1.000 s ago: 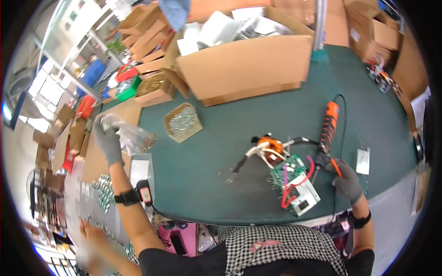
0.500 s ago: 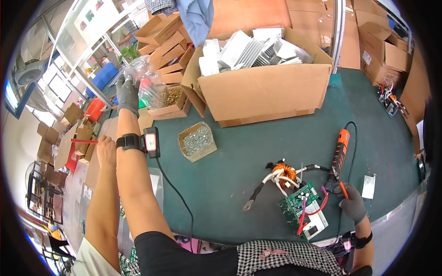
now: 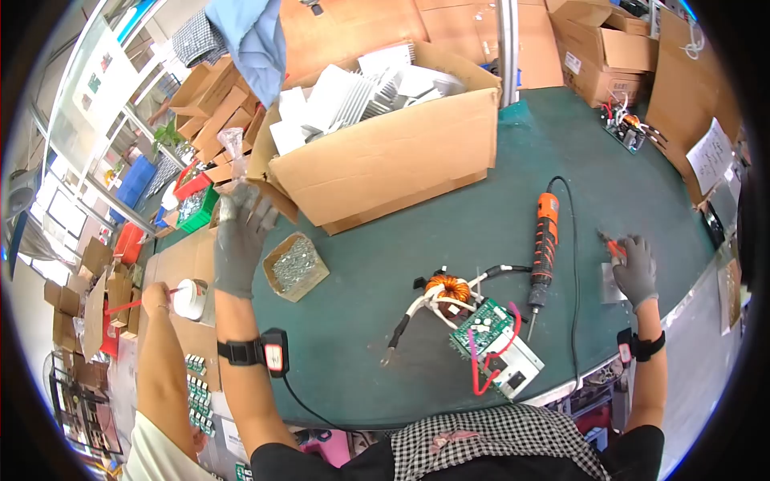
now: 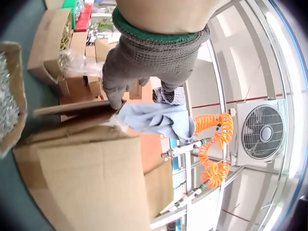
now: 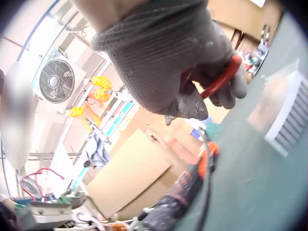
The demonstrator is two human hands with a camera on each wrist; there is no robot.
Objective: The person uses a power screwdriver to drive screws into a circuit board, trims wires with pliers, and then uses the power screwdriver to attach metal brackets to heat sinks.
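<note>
My gloved left hand (image 3: pixel 241 244) is over the left side of the bench, its fingers extended and spread. Just beyond its fingertips is a clear plastic bag (image 3: pixel 232 144), in front of the stacked cartons. Between the hand and the small carton of metal screws (image 3: pixel 297 267) there is little distance. My gloved right hand (image 3: pixel 636 271) grips small red-handled pliers (image 3: pixel 613 245), their tips pointing away to the left. Under that hand lies a finned metal piece (image 5: pixel 288 113). A green circuit board (image 3: pixel 485 327) with a copper coil (image 3: pixel 447 295) lies mid-bench, beside an orange-and-black electric screwdriver (image 3: pixel 544 252).
A large cardboard box (image 3: pixel 385 172) of silvery heat sinks stands at the back. Green (image 3: pixel 196 210) and red (image 3: pixel 191 183) bins sit at far left. Another person's arm (image 3: pixel 160 353) reaches in at left. A second wired board (image 3: pixel 627 132) lies back right. The screwdriver's cable loops across the bench.
My left hand carried the bag towards the back boxes, then came back right without it. My right hand moved away from the screwdriver to the right, keeping the pliers. The head view shifted.
</note>
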